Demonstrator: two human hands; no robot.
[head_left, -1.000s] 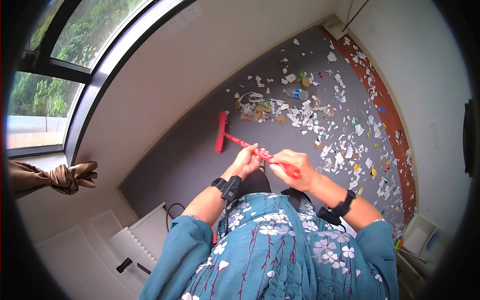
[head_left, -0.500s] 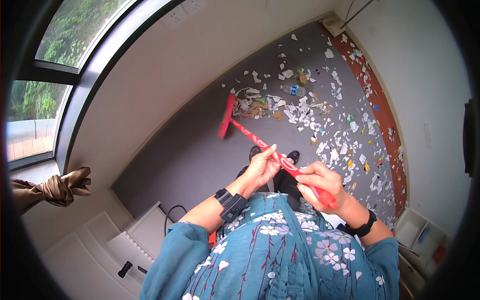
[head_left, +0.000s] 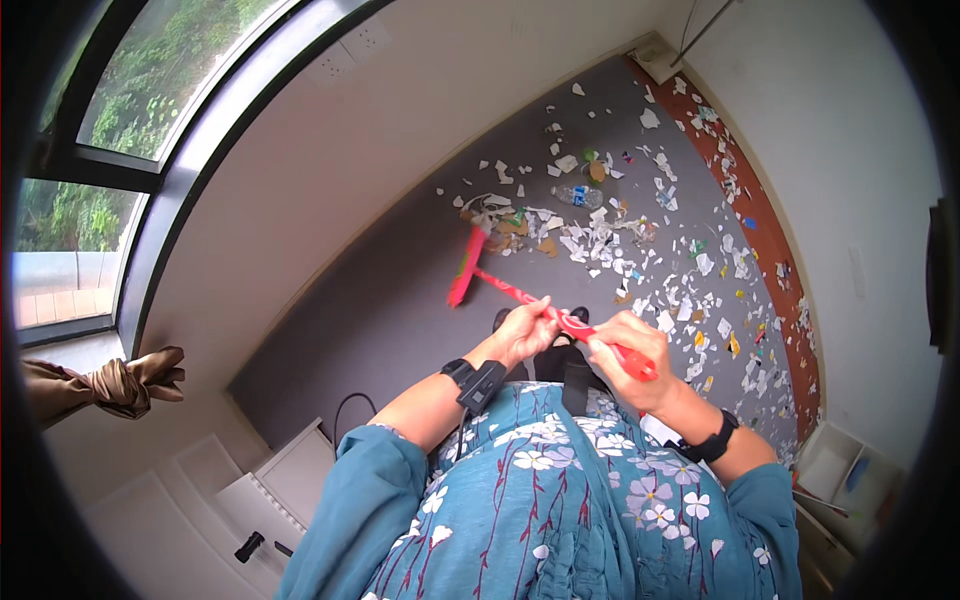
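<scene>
Left hand [head_left: 522, 332]: clenched round the broom handle, the lower of the two grips, nearer the head.
Right hand [head_left: 632, 352]: clenched round the upper end of the handle, nearer the body, just right of the left hand.
Broom [head_left: 520, 293]: red; held in both hands, slanting down and away from the person toward the upper left.
Long axis: runs from the right hand, through the left hand, to the broom head [head_left: 464, 267]; the handle looks straight and unbroken between the grips.
Broom head: on or just above the grey floor [head_left: 370, 320], ahead and left of the hands, crosswise to the handle; slightly blurred, so contact with the floor cannot be told.
Litter [head_left: 600, 235]: white paper scraps with coloured bits, spread over the floor ahead and to the right; the thick edge of the heap lies just beside the broom head, on its far side.
Bottle [head_left: 578, 196]: clear plastic, lying on its side among the scraps, beyond the head.
Nearer hand: the left is closer to head and litter; the right sits at the rear.
Shoes [head_left: 540, 318]: dark, just under the hands.
Wall [head_left: 330, 190]: pale, left of the swept strip.
</scene>
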